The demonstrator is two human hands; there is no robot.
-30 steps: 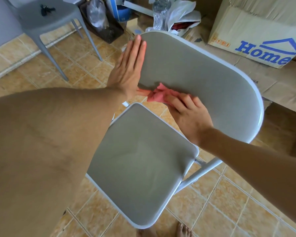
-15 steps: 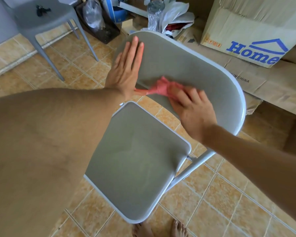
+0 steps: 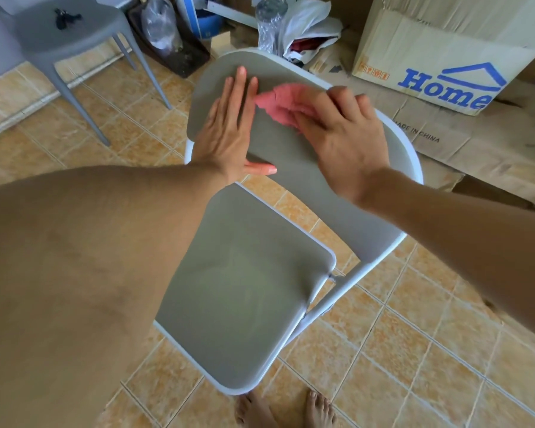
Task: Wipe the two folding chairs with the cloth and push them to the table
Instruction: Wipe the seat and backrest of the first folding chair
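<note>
A grey folding chair [image 3: 241,288] with a white metal frame stands open right in front of me, its seat toward me and its backrest [image 3: 337,196] beyond. My left hand [image 3: 229,131] lies flat on the left part of the backrest, fingers straight, thumb along its lower edge. My right hand [image 3: 343,131] presses a crumpled pink cloth [image 3: 281,103] against the upper backrest, fingers bent over the cloth. Only this one folding chair is in view; no table shows.
A grey plastic chair [image 3: 65,35] with a small dark object on its seat stands at the far left. Cardboard boxes [image 3: 445,57], plastic bags and a bottle [image 3: 269,23] crowd the floor behind the backrest. Tiled floor [image 3: 414,350] spreads around; my bare feet show at the bottom.
My right hand has swept the pink cloth up the backrest, from its lower edge to near the top. The left hand stays flat on the backrest's left part.
</note>
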